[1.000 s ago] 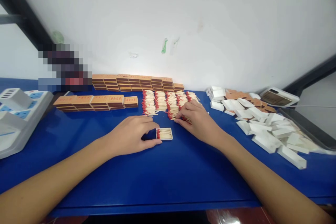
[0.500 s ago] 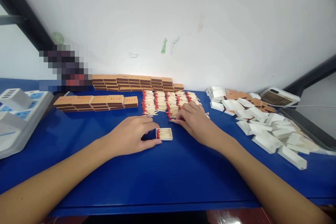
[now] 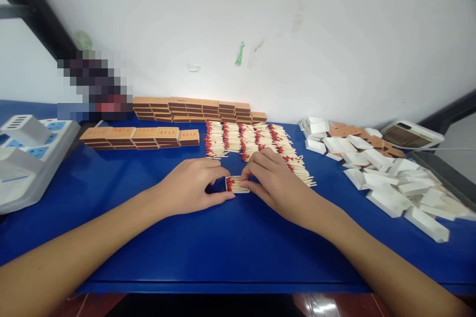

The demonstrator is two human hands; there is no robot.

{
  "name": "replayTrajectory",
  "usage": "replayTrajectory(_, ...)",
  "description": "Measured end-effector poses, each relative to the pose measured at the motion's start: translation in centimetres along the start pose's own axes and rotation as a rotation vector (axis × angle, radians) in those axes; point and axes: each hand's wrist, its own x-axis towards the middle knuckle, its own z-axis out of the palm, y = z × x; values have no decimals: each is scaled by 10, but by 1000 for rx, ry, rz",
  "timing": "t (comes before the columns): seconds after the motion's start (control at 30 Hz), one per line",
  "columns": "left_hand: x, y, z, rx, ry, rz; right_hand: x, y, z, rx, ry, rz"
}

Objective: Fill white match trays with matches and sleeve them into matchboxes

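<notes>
A small white matchbox tray (image 3: 240, 191) lies on the blue table, with red-headed matches (image 3: 233, 184) inside it. My left hand (image 3: 193, 183) grips the tray's left end between thumb and fingers. Over the tray's right side, my right hand (image 3: 273, 178) has thumb and fingertips pinched on matches, their heads pointing left; how many is hidden. Just beyond my hands lie several rows of loose matches (image 3: 232, 138), partly covered by my right hand.
Closed orange matchboxes (image 3: 145, 133) stand stacked at the back and left. White empty trays (image 3: 386, 183) and orange sleeves (image 3: 347, 131) are heaped on the right, near a phone (image 3: 412, 134). A power strip (image 3: 55, 151) with plugs sits at the left. A wall rises behind.
My right hand has come from the match rows down to the tray, carrying matches. My left hand stays at the tray's left end. The camera view has shifted slightly.
</notes>
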Motion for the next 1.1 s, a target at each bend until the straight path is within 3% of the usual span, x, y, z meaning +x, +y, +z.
replayTrajectory(0.3,1,-2,2,28,-2,0,4,-2,8,-79,11,-19)
replayTrajectory(0.67,1,0,0,27,-18,-6,4,0,7,-15,134,-53)
replayTrajectory(1.1,-1,-1,-1,28,-13,0,2,2,7,75,153,-103)
